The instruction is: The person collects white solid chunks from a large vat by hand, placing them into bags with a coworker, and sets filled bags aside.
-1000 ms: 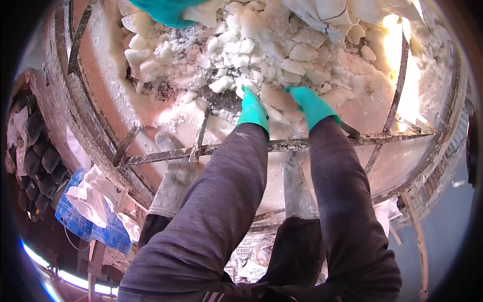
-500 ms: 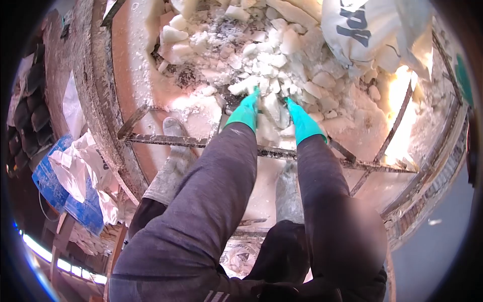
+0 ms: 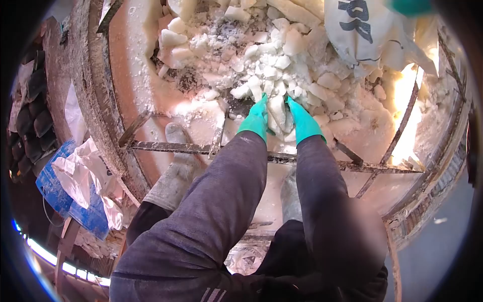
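Note:
My left hand (image 3: 256, 117) and my right hand (image 3: 302, 120), both in green rubber gloves, reach down into a heap of broken white chunks (image 3: 287, 65). A long pale chunk (image 3: 277, 111) lies between them, with the left glove close along one side and the right glove along the other. Both gloves show from the back and edge-on, with fingertips pointing into the heap. How far the fingers are bent, and whether they grip a piece, is hidden. Smaller white lumps lie around the fingertips.
A metal bar frame (image 3: 186, 147) crosses under my forearms. My grey boots (image 3: 176, 171) stand on the pale surface. At upper right hangs a printed white sack (image 3: 362, 35), with another person's green glove (image 3: 410, 5) above it. A blue container (image 3: 90, 214) is at left.
My left hand has moved right, closer to my right hand and the long chunk. The white sack has shifted upward, and a green glove now shows above it.

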A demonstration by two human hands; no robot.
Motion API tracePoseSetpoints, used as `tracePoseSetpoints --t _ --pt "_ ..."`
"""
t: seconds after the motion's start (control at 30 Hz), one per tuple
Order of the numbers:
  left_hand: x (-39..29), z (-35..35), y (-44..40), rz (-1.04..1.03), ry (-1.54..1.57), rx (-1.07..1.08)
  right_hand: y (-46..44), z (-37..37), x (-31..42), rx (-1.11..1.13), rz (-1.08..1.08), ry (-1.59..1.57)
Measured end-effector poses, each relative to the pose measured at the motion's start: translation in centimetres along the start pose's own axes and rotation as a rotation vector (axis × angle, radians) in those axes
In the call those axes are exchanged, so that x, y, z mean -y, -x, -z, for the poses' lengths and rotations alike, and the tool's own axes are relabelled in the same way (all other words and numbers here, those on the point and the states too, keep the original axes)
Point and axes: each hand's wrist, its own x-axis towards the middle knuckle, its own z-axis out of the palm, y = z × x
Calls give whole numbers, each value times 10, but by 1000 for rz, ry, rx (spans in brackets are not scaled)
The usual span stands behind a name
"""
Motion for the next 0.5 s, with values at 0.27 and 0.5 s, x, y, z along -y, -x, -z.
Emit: tracePoseSetpoints --t 0.27,0.5 --pt "1 -40 38 -257 -215 -417 -8 -52 41 7 -461 -272" --pt "49 -140 144 -891 -1118 -535 117 -119 86 215 -321 -750"
